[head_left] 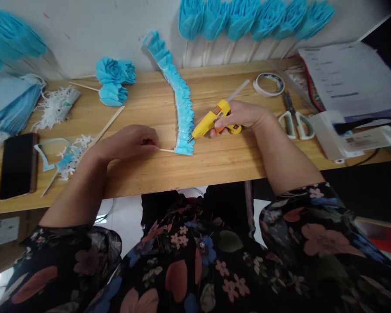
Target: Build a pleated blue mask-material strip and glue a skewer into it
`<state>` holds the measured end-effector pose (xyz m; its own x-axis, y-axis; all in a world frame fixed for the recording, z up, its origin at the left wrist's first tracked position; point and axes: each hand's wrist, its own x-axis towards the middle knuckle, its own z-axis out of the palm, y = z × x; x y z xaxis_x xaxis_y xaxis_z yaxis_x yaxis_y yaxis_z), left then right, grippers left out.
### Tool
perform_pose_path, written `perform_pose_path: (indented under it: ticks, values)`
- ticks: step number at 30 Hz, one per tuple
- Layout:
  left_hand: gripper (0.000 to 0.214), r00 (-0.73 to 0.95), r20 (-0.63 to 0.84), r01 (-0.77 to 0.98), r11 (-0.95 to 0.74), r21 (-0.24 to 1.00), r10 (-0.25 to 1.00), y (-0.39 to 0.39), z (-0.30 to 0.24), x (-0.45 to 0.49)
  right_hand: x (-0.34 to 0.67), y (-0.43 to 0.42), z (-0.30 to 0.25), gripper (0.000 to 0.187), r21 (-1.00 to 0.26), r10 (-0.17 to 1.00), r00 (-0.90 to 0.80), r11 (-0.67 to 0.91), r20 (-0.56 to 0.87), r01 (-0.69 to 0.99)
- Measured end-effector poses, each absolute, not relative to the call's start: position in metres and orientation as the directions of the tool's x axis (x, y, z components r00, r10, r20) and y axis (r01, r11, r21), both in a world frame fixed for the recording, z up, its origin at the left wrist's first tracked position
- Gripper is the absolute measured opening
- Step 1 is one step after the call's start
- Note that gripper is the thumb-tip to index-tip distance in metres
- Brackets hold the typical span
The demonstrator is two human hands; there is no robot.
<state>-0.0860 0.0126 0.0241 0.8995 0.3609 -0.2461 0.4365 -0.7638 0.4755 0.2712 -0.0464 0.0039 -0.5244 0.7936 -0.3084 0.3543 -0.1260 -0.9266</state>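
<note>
A yellow hot glue gun (211, 118) is gripped in my right hand (239, 117), a clear glue stick rising from its back. Its nozzle touches or hovers just over the near end of a pleated blue strip (182, 102), which curves away across the table toward the wall. My left hand (135, 141) pinches a thin wooden stick (167, 150). The stick's far tip meets the strip's near end; whether it is stuck there I cannot tell. Glossy streaks, seemingly glue, show along the strip.
Blue fabric flowers on sticks (243, 19) lean against the wall. More blue flowers (112, 80) lie back left. Face masks (14, 102), a bundle of white loops (58, 104), scraps (73, 158) and a phone (18, 165) sit left. Right are tape (269, 84), scissors (295, 121) and a white power box (332, 137).
</note>
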Motion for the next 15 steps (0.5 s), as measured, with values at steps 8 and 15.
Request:
perform_pose_path:
  ticks: [8, 15]
  values:
    - [0.039, 0.888, -0.234, 0.458, -0.738, 0.495, 0.395, 0.0163, 0.0226, -0.0913, 0.2729, -0.0469, 0.0017, 0.052, -0.940, 0.787, -0.552, -0.103, -0.277, 0.324]
    - [0.039, 0.879, -0.217, 0.474, -0.727, 0.497, 0.425, 0.0168, 0.0200, -0.0936, 0.2736, -0.0469, 0.0009, 0.051, -0.939, 0.795, -0.541, -0.103, -0.276, 0.327]
